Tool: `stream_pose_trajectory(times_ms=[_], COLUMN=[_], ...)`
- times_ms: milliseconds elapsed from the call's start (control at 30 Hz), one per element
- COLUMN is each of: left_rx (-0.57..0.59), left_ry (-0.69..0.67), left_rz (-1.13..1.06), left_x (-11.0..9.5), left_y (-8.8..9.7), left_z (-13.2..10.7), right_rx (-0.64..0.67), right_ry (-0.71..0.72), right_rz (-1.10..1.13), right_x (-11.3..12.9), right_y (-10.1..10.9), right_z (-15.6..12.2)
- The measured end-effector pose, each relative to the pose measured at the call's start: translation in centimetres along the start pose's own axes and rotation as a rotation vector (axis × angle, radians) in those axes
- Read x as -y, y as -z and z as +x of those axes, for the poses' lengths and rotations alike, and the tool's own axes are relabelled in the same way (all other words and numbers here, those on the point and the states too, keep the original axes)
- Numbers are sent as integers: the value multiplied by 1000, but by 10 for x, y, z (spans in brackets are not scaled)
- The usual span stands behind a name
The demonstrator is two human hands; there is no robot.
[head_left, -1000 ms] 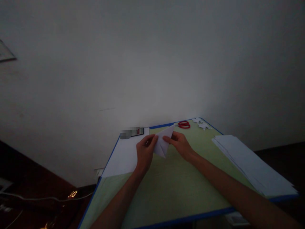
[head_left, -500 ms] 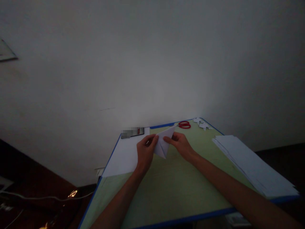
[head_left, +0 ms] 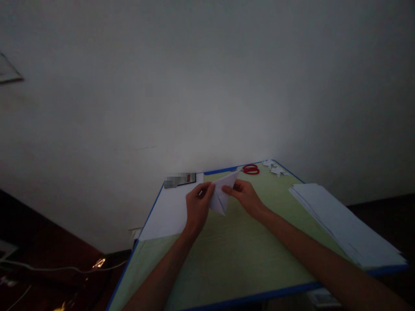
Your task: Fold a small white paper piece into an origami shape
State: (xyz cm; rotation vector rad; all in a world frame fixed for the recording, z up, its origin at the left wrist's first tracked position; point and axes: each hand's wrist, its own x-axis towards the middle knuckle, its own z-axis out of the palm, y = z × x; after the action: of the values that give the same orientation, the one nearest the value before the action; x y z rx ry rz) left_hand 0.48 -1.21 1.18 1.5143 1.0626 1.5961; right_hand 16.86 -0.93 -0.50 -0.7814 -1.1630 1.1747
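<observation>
A folded piece of white paper is held up over the table, with one point toward the upper right and another pointing down. My left hand pinches its left edge between thumb and fingers. On the right side, my right hand grips the paper, thumb pressed on the near face and fingers behind it. A crease runs down the lower part of the paper. The fingers behind the sheet are partly hidden.
The green table has a blue edge. Red-handled scissors and paper scraps lie at the back. A stack of white paper lies right; a white sheet and a phone lie left. A wall rises behind.
</observation>
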Motion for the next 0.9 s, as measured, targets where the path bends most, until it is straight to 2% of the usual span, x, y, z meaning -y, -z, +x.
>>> stream_pose_trajectory(times_ms=[100,300,567,900], left_rx=[9,78,65,84], left_ry=[16,8,51,92], left_rz=[3,23,31,18], left_x=[-1,0,4,7], left_y=[0,0,1,0], left_z=[-1,-3,-1,1], right_rx=[-5,-130,-120,-169], right_ry=[-10,6,16,112], right_rz=[14,21,50,-129], right_x=[3,3,1,12], right_y=[-1,0,5,25], right_z=[-2,-1,5,10])
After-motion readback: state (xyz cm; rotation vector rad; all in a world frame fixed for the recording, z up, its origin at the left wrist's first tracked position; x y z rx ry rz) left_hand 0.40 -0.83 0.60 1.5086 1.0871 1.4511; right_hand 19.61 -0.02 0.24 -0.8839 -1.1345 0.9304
